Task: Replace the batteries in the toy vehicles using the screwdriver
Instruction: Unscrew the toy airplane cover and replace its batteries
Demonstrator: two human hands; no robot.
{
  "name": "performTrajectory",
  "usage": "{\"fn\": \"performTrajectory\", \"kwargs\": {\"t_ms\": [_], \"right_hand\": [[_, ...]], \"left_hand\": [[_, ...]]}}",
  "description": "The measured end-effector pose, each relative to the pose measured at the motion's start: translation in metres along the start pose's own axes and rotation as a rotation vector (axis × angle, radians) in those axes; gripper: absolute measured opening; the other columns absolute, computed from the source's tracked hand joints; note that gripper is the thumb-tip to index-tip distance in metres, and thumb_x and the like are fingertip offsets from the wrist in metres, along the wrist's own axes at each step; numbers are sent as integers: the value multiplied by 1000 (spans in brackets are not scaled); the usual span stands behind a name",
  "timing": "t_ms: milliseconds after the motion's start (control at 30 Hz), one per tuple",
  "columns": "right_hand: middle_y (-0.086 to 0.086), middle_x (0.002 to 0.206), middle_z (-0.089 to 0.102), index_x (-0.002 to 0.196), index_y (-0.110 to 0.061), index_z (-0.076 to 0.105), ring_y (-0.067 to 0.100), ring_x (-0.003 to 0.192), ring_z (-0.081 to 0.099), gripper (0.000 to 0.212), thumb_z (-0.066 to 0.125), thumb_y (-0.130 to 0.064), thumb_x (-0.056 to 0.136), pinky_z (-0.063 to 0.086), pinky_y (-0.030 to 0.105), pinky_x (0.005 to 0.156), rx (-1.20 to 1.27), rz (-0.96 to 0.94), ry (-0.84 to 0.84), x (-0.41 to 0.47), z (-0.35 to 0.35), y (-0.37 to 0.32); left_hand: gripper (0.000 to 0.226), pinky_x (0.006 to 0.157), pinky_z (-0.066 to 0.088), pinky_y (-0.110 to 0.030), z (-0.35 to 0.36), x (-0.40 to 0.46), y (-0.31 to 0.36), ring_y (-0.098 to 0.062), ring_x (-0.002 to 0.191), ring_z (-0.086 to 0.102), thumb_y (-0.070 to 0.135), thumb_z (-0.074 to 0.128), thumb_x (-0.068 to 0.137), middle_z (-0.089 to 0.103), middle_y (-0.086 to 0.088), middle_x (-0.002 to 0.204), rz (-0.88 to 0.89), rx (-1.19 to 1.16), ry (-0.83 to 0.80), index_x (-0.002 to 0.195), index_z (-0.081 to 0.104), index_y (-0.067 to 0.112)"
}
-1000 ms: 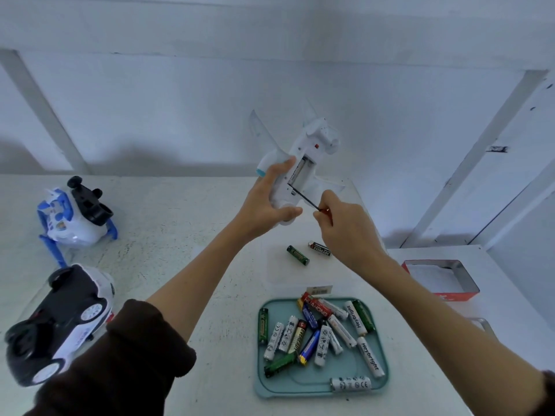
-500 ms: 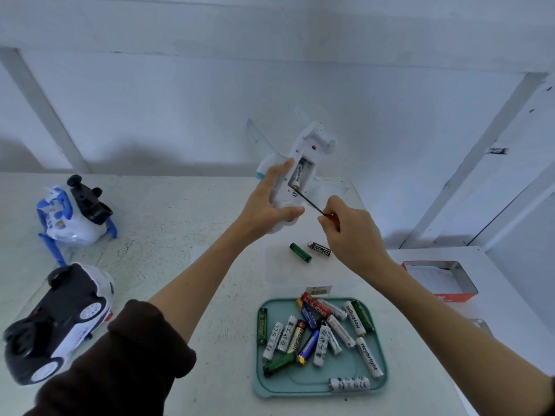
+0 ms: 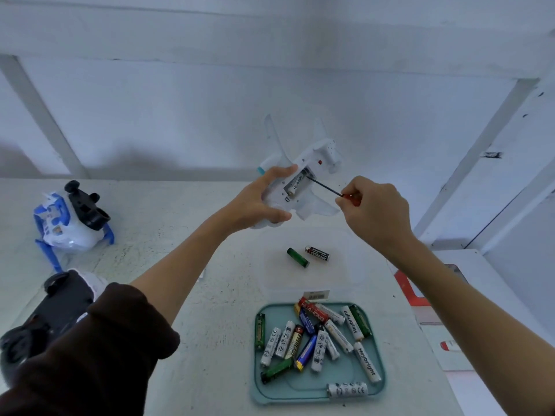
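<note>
My left hand (image 3: pixel 258 202) holds a white toy plane (image 3: pixel 303 175) belly-up above the table. Its battery bay is uncovered and a white battery (image 3: pixel 295 184) lies inside. My right hand (image 3: pixel 375 211) grips a small red-handled screwdriver (image 3: pixel 329 189), whose black shaft points left with its tip at the far end of the bay. Two loose batteries, one green (image 3: pixel 297 257) and one black (image 3: pixel 317 253), lie on the table below the plane. A teal tray (image 3: pixel 309 393) near me holds several mixed batteries.
A blue-and-white toy vehicle (image 3: pixel 69 223) lies on its side at the left. A black-and-white toy car (image 3: pixel 51 313) sits at the near left, partly behind my sleeve. A red-edged tin (image 3: pixel 411 292) lies at the right behind my right forearm. A white wall stands close behind.
The plane has tilted so its belly faces me more. My right hand has drawn to the right, and the screwdriver tip has moved from the near end of the bay to its far end.
</note>
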State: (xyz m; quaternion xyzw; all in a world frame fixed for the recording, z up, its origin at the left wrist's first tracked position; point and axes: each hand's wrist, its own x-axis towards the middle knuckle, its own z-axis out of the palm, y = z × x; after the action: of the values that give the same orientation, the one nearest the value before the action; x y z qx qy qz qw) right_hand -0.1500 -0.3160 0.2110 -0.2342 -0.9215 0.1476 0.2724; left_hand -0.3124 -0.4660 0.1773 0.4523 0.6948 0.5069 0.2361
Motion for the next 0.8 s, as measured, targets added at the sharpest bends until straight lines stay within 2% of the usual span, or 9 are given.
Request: {"fn": "performTrajectory", "kwargs": {"t_ms": [67,167,267,367,500,700,800], "right_hand": [[6,83,67,95,-12,63,28,78,60,16,59,-25,88,48,35,71,-43,-19,-14,5,0,0],[8,87,67,97,-12,62,29,79,59,17,57,-27,89,45,32,70,-112,-38,-57,10,0,1],[8,85,66,97,-11,61,29,78,59,17,56,-26,90,44,31,68,-149,-59,-76,11,0,1],[8,85,66,98,-11,60,29,77,58,17,55,-26,91,43,32,67,-171,-69,-83,12,0,1],[8,82,65,98,-10,59,28,73,57,18,54,-26,91,43,33,65,-211,-85,-95,10,1,2],[8,79,63,97,-7,57,28,69,55,19,51,-24,93,36,30,61,-234,-107,-62,3,2,5],[9,82,64,99,-5,56,30,71,57,20,48,-23,94,40,33,62,-249,-99,-52,-1,6,4]], "left_hand": [[74,74,51,-17,0,-1,-1,-14,91,56,6,76,77,48,-4,123,-4,26,-25,131,38,40],[74,78,52,-21,0,-2,-2,-15,95,56,17,76,71,47,-1,122,3,69,-46,127,39,47],[74,80,52,-23,-1,1,-1,-16,98,54,10,76,75,43,-2,123,2,125,-70,125,38,48],[73,84,51,-25,0,3,-1,-20,101,53,23,75,69,42,-4,125,9,155,-72,125,37,52],[74,86,46,-23,1,6,-1,-20,105,50,28,71,66,42,-4,127,32,248,-62,127,36,51],[75,91,47,-30,5,8,0,-22,107,47,31,70,67,38,-1,123,55,330,-67,129,33,52],[75,93,47,-34,9,9,0,-23,109,47,30,71,68,38,-2,125,68,303,-61,127,33,56]]}}
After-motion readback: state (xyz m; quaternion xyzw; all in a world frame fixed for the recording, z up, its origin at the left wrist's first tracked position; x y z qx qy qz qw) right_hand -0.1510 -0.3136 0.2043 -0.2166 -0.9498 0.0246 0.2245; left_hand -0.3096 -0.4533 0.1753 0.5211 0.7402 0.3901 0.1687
